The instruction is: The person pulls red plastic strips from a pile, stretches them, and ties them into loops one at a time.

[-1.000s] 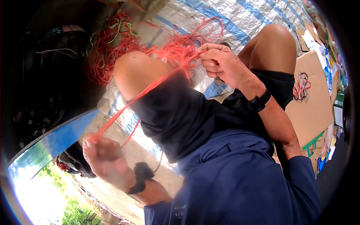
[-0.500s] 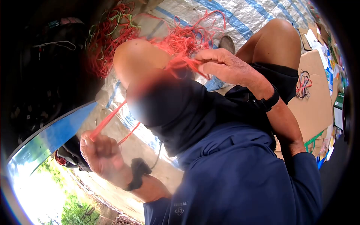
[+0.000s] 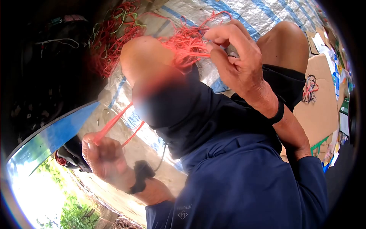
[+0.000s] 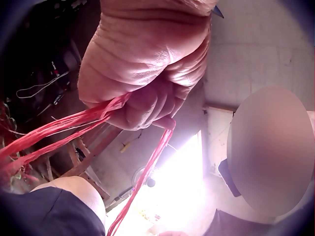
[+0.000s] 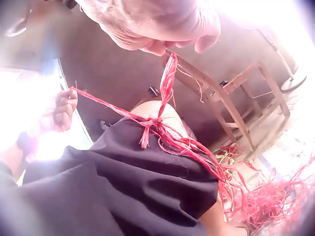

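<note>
Curled fingers of my left hand (image 3: 105, 158) grip red plastic strands (image 3: 114, 124); in the left wrist view the strands (image 4: 59, 129) come out of the fist (image 4: 142, 69) on both sides. My right hand (image 3: 242, 61), raised over the thighs, pinches a strand between thumb and fingertips. In the right wrist view, a loop (image 5: 168, 81) hangs from the right fingertips (image 5: 167, 49) to a knotted bunch (image 5: 157, 125) over the dark shorts, and one strand stretches from that bunch to the left hand (image 5: 64, 108). A blurred patch hides part of the strands in the head view.
A tangled red and green heap (image 3: 114, 42) and a red pile (image 3: 187, 42) lie beyond the knee. Cardboard (image 3: 318, 107) with a small cord bundle (image 3: 310, 88) is at the right. A wooden frame (image 5: 236, 98) stands behind.
My right hand moved from the stretched strands toward the right, and its fingers rose and spread somewhat. The left hand shifted slightly down and left, then stayed put, still gripping.
</note>
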Tool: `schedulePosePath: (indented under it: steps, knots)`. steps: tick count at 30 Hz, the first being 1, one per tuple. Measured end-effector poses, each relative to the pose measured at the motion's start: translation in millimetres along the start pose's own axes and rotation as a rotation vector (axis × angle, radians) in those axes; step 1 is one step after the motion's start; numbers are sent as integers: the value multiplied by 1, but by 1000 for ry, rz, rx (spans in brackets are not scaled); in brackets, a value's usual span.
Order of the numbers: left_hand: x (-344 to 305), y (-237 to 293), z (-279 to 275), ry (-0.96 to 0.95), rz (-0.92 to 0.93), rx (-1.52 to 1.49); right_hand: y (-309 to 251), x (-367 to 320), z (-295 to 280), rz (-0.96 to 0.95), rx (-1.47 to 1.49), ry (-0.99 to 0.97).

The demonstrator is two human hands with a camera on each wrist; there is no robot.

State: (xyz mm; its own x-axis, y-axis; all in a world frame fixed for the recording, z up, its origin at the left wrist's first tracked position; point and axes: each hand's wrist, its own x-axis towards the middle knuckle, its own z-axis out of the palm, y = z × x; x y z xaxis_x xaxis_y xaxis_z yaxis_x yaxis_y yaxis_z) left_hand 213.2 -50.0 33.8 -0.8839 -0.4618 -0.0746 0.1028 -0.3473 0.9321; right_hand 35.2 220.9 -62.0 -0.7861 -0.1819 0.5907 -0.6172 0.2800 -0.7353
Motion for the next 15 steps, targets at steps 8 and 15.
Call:
schedulePosePath:
  steps: [8,15]
  knots:
    - [-2,-4,-3,-31,27,12,-10,-5,26,85,85,-269]
    - [-7,-6,4,-44,47,63,5,-13,56,448,175,-384]
